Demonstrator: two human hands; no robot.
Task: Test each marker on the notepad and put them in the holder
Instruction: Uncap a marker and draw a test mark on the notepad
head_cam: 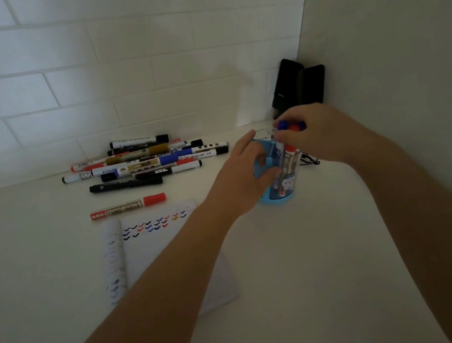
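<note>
Forearms reach over the ticked notepad (153,243), left hand (244,174) fingers wrapped round the blue holder (275,194) on the counter (306,247), right hand (320,133) fingers pinching a marker (283,125) into it among others, while a big pile (145,161) by the wall looks untested.

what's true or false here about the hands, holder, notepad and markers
1. The left hand grips the blue holder. True.
2. The notepad is blank. False: rows of coloured ticks cover its top.
3. The right hand holds upright markers at the holder's top. True.
4. The red-capped whiteboard marker lies on the notepad. False: it lies on the table beyond it.
5. Every marker is in the holder. False: a marker pile lies by the wall.
</note>
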